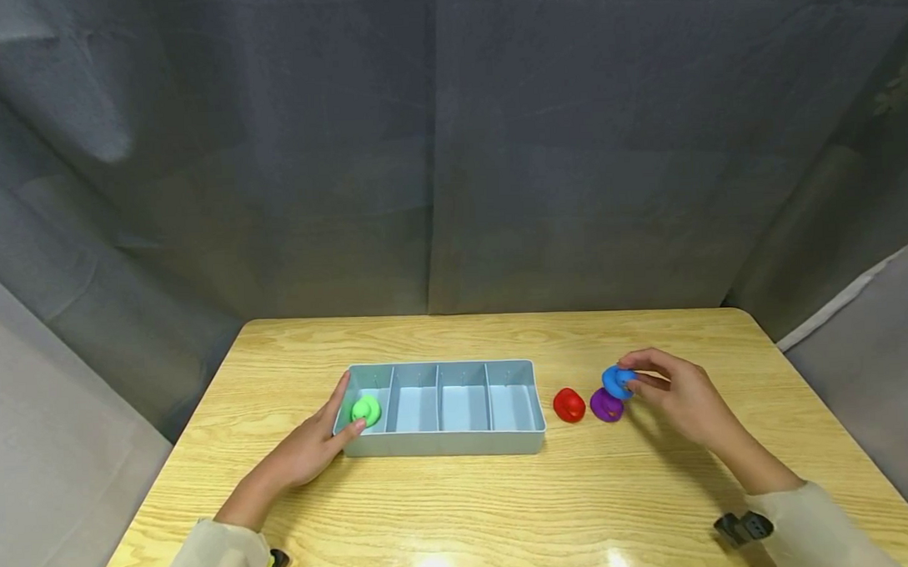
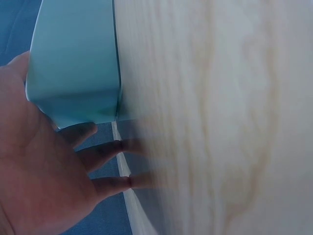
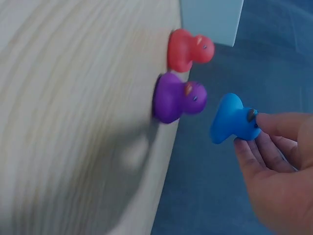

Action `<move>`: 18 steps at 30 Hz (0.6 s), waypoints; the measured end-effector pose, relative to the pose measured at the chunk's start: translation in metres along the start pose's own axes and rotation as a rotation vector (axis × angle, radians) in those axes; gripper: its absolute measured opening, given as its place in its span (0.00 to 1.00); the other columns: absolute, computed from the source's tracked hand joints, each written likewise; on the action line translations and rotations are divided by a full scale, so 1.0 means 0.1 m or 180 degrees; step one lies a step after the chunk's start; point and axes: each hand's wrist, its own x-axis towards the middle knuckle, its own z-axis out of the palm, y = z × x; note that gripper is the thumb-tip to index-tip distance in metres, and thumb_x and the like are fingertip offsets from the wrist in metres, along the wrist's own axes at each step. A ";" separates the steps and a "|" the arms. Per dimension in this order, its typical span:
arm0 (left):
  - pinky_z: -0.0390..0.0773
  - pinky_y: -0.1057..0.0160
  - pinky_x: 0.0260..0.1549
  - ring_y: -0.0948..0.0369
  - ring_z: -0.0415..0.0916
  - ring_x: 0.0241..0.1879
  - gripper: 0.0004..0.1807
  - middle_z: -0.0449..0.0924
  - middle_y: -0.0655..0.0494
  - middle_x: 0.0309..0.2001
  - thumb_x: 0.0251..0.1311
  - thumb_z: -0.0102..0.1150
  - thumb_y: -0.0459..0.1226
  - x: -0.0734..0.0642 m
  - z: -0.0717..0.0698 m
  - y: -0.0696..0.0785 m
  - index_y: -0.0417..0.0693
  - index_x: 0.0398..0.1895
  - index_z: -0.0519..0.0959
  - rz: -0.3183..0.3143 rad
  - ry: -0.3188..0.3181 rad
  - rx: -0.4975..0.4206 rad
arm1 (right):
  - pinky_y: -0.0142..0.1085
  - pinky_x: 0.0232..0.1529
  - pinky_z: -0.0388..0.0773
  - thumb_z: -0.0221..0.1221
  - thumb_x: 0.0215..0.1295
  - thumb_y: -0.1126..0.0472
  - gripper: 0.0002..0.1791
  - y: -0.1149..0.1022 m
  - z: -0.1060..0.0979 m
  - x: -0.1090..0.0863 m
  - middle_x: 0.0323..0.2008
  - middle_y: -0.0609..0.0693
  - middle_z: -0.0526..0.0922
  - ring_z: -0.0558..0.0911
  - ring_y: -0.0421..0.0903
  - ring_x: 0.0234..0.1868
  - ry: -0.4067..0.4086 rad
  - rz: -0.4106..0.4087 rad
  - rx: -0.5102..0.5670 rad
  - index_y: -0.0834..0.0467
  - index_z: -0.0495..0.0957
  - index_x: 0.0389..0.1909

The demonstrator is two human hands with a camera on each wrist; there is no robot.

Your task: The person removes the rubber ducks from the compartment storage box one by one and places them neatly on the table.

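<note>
In the head view, a light blue divided box [image 1: 444, 443] lies on the table with a green rubber duck [image 1: 366, 409] in its leftmost compartment. My left hand [image 1: 309, 445] rests at the box's left end, its thumb over the front rim; the fingers look fairly straight in the left wrist view. To the right of the box, my right hand [image 1: 679, 397] pinches a blue rubber duck [image 3: 234, 120] by its head between thumb and fingers, raised off the table. A purple duck [image 3: 172, 99] stands just below it, beside a red duck [image 3: 183, 50].
The wooden table [image 1: 447, 517] carries the box and the ducks. Behind it hangs a dark grey cloth [image 1: 434, 151], with lighter panels on both sides. The other three box compartments show bare floors. Each wrist wears a small dark device.
</note>
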 end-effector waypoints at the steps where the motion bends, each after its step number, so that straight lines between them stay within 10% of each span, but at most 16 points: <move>1: 0.59 0.29 0.69 0.35 0.53 0.77 0.47 0.39 0.46 0.84 0.77 0.41 0.64 0.00 0.00 0.00 0.68 0.84 0.26 -0.0002 0.0001 -0.0001 | 0.24 0.51 0.79 0.67 0.65 0.73 0.16 0.02 -0.02 -0.01 0.51 0.60 0.85 0.84 0.59 0.54 0.0002 0.0019 -0.0031 0.63 0.81 0.53; 11: 0.58 0.29 0.69 0.35 0.53 0.77 0.47 0.39 0.46 0.84 0.77 0.41 0.63 0.00 0.00 -0.01 0.65 0.84 0.28 0.0001 0.0017 0.0001 | 0.17 0.49 0.76 0.67 0.64 0.74 0.16 0.25 -0.11 -0.10 0.49 0.60 0.85 0.81 0.30 0.50 0.0033 0.0001 -0.0140 0.65 0.81 0.52; 18: 0.59 0.30 0.69 0.35 0.53 0.77 0.47 0.39 0.46 0.84 0.77 0.41 0.63 0.01 0.01 -0.01 0.65 0.84 0.28 0.0003 0.0017 0.0008 | 0.16 0.49 0.76 0.66 0.65 0.75 0.15 0.40 -0.13 -0.13 0.50 0.61 0.85 0.82 0.33 0.51 -0.0038 0.0087 -0.0146 0.65 0.81 0.52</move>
